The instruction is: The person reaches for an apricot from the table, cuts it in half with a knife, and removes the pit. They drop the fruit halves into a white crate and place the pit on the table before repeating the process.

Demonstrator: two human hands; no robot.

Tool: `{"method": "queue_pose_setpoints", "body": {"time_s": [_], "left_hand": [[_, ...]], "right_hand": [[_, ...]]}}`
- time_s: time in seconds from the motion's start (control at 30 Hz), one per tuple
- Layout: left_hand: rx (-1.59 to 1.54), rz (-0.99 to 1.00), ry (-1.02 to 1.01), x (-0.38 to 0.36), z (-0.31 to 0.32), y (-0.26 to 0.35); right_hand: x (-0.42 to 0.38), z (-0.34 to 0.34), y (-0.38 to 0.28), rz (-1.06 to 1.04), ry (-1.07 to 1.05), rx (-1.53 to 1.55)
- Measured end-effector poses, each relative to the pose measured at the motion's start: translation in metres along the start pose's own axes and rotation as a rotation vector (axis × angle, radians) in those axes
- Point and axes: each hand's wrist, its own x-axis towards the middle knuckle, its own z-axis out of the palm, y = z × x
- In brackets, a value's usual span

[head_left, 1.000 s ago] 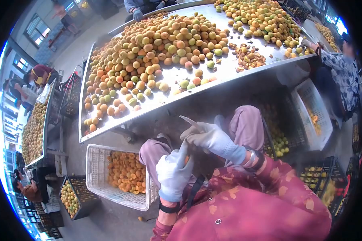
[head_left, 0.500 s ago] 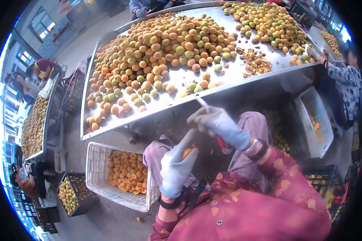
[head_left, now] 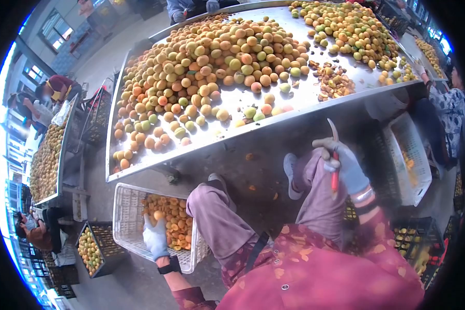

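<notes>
Fruit, round and orange [head_left: 158, 215], sits at the white-gloved left hand's [head_left: 156, 237] fingertips by cut pieces [head_left: 179, 225] in the white plastic crate [head_left: 124, 214], gripped or loosed I can't tell, seemingly being deposited, which calls for spread fingers, while the grey-white-gloved right hand [head_left: 350, 173] clasps a curved, red-handled knife [head_left: 335, 178].

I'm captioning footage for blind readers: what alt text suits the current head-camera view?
A person's gloved left hand reaches into a white crate of halved apricots while the gloved right hand holds a curved, red-handled knife. Beyond them, whole apricots lie heaped on a metal table.
</notes>
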Motion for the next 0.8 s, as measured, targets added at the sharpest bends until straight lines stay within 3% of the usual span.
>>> {"method": "queue_pose_setpoints", "body": {"time_s": [0.03, 0.1, 0.17, 0.2, 0.27, 0.3, 0.37, 0.47, 0.5, 0.57, 0.63, 0.8], "left_hand": [[0.043, -0.046, -0.091, 0.004, -0.009, 0.013], [0.017, 0.004, -0.075, 0.008, -0.02, 0.04], [-0.193, 0.208, 0.003, 0.02, -0.021, 0.063], [-0.19, 0.208, 0.004, 0.026, -0.021, 0.078], [-0.339, 0.505, 0.028, 0.038, -0.019, 0.11], [-0.338, 0.505, 0.028, 0.045, -0.015, 0.127], [-0.33, 0.746, 0.07, 0.062, -0.006, 0.162], [-0.207, 0.683, 0.007, 0.089, 0.016, 0.212], [-0.133, 0.718, 0.003, 0.098, 0.022, 0.228], [-0.293, 0.88, 0.049, 0.129, 0.056, 0.247], [-0.065, 0.92, 0.102, 0.149, 0.074, 0.271], [0.34, 0.712, -0.008, 0.186, 0.103, 0.315]], "right_hand": [[-0.002, -0.001, 0.004, 0.039, 0.006, -0.017], [-0.004, -0.002, 0.008, 0.037, -0.002, -0.023], [-0.005, 0.0, 0.005, 0.049, -0.04, -0.021], [-0.003, -0.002, 0.006, 0.054, -0.038, -0.01], [-0.001, -0.006, 0.009, 0.031, -0.07, -0.013], [0.0, -0.008, 0.012, 0.008, -0.102, -0.018], [0.001, -0.014, 0.018, 0.005, -0.087, -0.006], [0.004, -0.019, 0.023, -0.027, -0.128, 0.024], [0.004, -0.017, 0.023, -0.027, -0.125, 0.025], [0.005, -0.016, 0.026, -0.059, -0.114, 0.002], [0.008, -0.018, 0.027, -0.053, -0.103, 0.033], [0.008, -0.015, 0.023, -0.037, -0.065, 0.067]]}}
